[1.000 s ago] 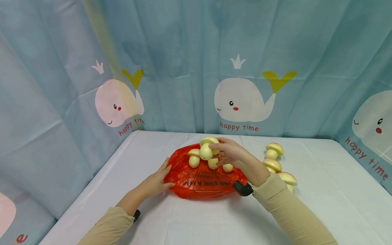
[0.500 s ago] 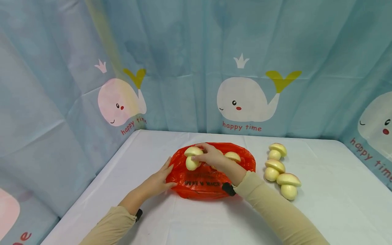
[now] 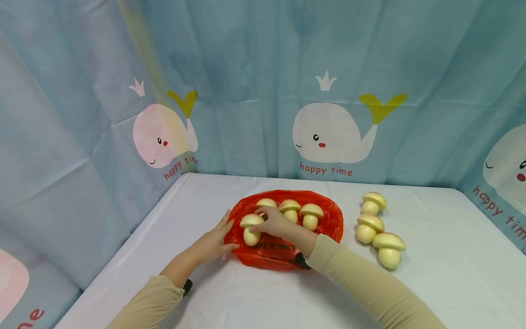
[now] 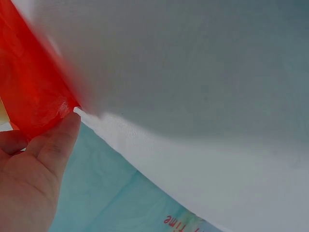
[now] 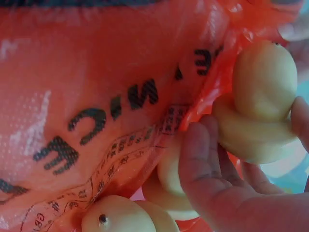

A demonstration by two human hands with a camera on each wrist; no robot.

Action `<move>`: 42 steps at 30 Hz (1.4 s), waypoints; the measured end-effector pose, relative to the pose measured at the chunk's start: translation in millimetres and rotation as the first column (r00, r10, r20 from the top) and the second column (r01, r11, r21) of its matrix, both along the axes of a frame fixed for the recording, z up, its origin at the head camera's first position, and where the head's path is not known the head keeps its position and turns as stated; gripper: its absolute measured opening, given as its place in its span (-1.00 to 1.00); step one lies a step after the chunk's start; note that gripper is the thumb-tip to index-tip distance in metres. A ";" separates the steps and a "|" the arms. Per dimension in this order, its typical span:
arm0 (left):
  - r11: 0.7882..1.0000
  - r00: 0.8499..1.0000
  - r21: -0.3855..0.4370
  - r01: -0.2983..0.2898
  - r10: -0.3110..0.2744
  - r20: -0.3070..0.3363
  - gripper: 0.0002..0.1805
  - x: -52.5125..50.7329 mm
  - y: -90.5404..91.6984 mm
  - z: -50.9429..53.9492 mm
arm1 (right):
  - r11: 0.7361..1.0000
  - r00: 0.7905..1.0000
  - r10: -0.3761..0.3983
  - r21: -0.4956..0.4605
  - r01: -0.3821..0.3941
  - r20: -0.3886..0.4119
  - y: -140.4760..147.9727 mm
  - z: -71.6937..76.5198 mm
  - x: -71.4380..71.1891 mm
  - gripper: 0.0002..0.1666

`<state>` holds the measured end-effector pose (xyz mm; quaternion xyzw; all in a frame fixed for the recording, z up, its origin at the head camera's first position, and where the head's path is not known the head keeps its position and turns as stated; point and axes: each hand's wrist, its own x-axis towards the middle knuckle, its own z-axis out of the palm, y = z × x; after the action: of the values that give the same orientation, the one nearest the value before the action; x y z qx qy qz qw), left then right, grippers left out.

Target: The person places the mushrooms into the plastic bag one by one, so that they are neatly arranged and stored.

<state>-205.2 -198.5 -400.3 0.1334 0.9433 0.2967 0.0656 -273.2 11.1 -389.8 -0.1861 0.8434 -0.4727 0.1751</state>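
A red plastic bag (image 3: 267, 261) lies spread on the table with printed letters along its near side. My right hand (image 3: 274, 225) pinches a pale yellow toy mushroom (image 3: 251, 237) by thumb and fingers, over the bag's left part. The right wrist view shows this toy mushroom (image 5: 264, 82) stem up in that camera. Behind the right hand, several more toy mushrooms, such as a rightmost one (image 3: 311, 218), sit in the bag. My left hand (image 3: 211, 243) touches the bag's left edge with extended fingers and thumb; in the left wrist view its fingertips (image 4: 70, 123) lie along the red plastic.
Right of the bag, three toy mushrooms stand close together: a far one (image 3: 373, 204), a middle one (image 3: 370, 227) and a near one (image 3: 389, 250). A white cloth covers the table (image 3: 255, 297). A blue curtain (image 3: 246, 137) with whale prints hangs behind and beside it.
My right hand has carried the mushroom left and toward me, down to the bag's left part. More mushrooms in the bag have come into sight. The left hand stays at the bag's edge.
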 end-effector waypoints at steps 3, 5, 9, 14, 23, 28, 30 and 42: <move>1.000 1.000 0.002 0.003 -0.003 0.002 -0.13 -0.3 0.0 0.3 | 1.000 1.000 0.007 0.008 -0.007 -0.030 -2.4 -2.2 1.3 -0.31; 1.000 1.000 0.001 0.005 -0.005 0.002 -0.13 -0.4 -0.3 0.5 | 0.999 0.999 0.011 0.035 -0.009 -0.052 -3.3 -3.2 1.7 -0.34; 1.000 1.000 -0.003 0.004 -0.004 0.000 -0.13 -0.1 -0.5 0.6 | 0.995 0.997 0.016 0.103 -0.008 -0.081 -4.4 -5.9 2.2 -0.36; 1.000 1.000 0.000 0.004 -0.004 0.000 -0.12 1.2 0.0 1.3 | 0.989 0.995 0.017 0.146 -0.003 -0.098 -6.0 -6.5 3.9 -0.35; 1.000 1.000 -0.009 0.013 -0.014 -0.022 -0.13 2.1 -0.1 3.0 | 0.987 0.999 -0.012 0.160 0.017 -0.033 -5.3 -1.9 3.4 -0.25; 1.000 1.000 -0.016 0.008 -0.009 -0.028 -0.13 2.2 -0.6 2.4 | 0.983 1.000 0.000 0.186 -0.001 0.006 2.0 10.0 0.0 -0.18; 1.000 1.000 -0.024 0.003 -0.003 -0.028 -0.13 1.8 -0.3 1.9 | 0.982 1.000 0.000 0.190 -0.001 0.001 7.1 18.3 0.1 -0.20; 0.999 0.999 -0.034 -0.010 0.009 -0.043 -0.15 2.1 1.1 0.3 | 0.998 0.993 -0.059 0.025 0.056 0.107 52.9 57.4 4.9 -0.21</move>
<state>-203.1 -197.4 -400.0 0.1342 0.9500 0.2781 0.0464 -268.3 64.0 -332.4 -0.1340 0.8429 -0.4776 0.2087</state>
